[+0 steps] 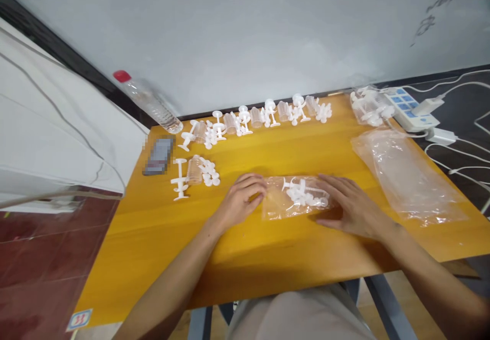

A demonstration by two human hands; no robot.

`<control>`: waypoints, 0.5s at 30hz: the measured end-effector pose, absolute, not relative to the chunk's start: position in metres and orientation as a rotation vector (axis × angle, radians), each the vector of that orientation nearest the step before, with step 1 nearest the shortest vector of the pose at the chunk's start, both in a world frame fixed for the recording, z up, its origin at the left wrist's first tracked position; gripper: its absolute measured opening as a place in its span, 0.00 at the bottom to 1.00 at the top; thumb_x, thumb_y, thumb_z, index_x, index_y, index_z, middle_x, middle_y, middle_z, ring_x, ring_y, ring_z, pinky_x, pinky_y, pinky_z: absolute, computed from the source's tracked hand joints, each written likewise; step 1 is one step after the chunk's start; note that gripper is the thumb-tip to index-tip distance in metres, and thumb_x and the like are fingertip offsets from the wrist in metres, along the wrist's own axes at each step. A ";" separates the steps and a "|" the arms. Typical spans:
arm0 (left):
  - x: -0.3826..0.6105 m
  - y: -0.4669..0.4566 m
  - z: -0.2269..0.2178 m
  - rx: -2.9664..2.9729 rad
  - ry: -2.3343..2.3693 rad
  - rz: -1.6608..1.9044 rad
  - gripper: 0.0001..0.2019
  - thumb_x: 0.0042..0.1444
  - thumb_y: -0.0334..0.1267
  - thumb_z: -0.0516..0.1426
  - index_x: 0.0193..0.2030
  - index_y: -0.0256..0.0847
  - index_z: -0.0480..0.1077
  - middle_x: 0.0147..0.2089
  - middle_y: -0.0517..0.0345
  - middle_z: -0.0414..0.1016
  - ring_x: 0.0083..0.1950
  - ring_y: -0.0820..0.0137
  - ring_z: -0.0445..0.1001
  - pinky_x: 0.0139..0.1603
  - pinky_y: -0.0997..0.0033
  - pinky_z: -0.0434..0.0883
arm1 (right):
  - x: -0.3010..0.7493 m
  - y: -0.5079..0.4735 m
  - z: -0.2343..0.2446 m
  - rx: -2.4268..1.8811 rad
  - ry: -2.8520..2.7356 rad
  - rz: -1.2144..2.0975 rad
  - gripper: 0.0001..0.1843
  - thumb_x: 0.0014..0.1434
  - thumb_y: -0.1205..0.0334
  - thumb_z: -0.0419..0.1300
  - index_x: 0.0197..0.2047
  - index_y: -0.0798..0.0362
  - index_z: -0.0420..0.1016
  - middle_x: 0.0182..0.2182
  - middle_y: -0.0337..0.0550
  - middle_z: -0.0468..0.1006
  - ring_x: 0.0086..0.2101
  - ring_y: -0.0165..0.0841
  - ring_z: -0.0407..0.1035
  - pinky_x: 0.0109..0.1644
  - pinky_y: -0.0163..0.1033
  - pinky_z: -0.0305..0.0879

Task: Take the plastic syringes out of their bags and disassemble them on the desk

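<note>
A clear plastic bag (275,204) lies flat on the yellow table, with several small white plastic parts (302,194) inside it. My left hand (243,199) is at the bag's left edge, its fingers bent and the thumb close to them, gripping the film. Over the bag's right end my right hand (352,204) is open, fingers stretched along the film and thumb spread toward me. To the left of the bag is a loose set: a white plunger-like part (179,179), a clear plastic cup (194,170) and several white discs (210,171).
Similar sets of white parts (245,120) line the table's back edge. A filled bag (369,106) sits beside a power strip (409,107) with cables. Flat bags (409,176) lie at right. A water bottle (151,105) and a blurred phone-like object (158,155) are at left.
</note>
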State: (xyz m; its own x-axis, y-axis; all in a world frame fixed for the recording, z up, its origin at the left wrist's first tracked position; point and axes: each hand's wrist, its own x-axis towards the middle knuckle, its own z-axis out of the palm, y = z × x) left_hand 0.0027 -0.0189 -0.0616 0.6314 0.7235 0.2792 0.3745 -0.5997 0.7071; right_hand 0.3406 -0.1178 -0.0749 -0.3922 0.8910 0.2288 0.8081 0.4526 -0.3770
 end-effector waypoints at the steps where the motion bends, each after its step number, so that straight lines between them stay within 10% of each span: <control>1: 0.001 -0.020 -0.062 2.287 0.826 0.745 0.09 0.65 0.37 0.57 0.35 0.46 0.78 0.46 0.53 0.83 0.59 0.60 0.75 0.65 0.52 0.69 | 0.334 -0.116 -0.071 -1.464 -2.314 0.264 0.53 0.57 0.40 0.69 0.78 0.39 0.50 0.73 0.50 0.58 0.68 0.55 0.59 0.70 0.67 0.57; 5: -0.006 -0.023 -0.063 2.421 0.732 0.858 0.08 0.65 0.34 0.58 0.37 0.47 0.78 0.48 0.54 0.84 0.60 0.60 0.74 0.64 0.51 0.70 | 0.302 -0.096 -0.070 -1.458 -2.373 0.199 0.62 0.50 0.40 0.74 0.78 0.46 0.47 0.72 0.59 0.60 0.69 0.60 0.57 0.71 0.68 0.53; 15: -0.048 -0.029 -0.059 2.441 0.974 0.926 0.07 0.62 0.29 0.59 0.42 0.45 0.78 0.47 0.54 0.84 0.56 0.60 0.78 0.62 0.52 0.69 | 0.305 -0.076 -0.091 -1.189 -2.221 0.549 0.41 0.64 0.48 0.66 0.75 0.38 0.55 0.63 0.46 0.74 0.57 0.44 0.73 0.61 0.52 0.72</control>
State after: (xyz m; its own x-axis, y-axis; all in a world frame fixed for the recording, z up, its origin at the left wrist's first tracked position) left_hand -0.0476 -0.0286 -0.0589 0.5494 0.7087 0.4426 0.4779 -0.7010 0.5293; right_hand 0.3052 -0.0755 -0.0906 -0.4528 0.8469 0.2789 0.6194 0.5238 -0.5848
